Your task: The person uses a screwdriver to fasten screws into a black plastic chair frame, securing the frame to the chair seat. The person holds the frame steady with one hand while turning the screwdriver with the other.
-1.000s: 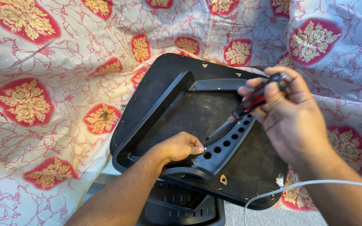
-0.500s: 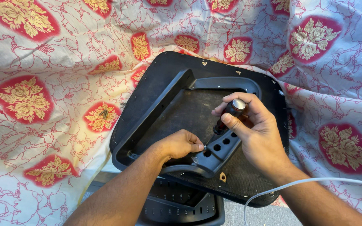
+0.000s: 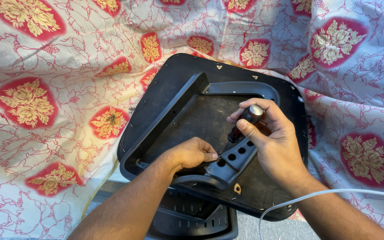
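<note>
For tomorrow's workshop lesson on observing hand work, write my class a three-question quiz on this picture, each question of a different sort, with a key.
1. True or false: the right hand grips a screwdriver over the black seat base.
2. Where do the left hand fingers pinch?
A. on the white cable
B. at a hole of the black bracket, by the screwdriver tip
C. on the floral cloth
3. Fill in: the seat base lies on a ___ cloth.

Key: 1 true; 2 B; 3 floral

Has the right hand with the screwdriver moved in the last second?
Yes. The right hand came down and left, bringing the screwdriver onto the holed bracket of the black seat base.
</note>
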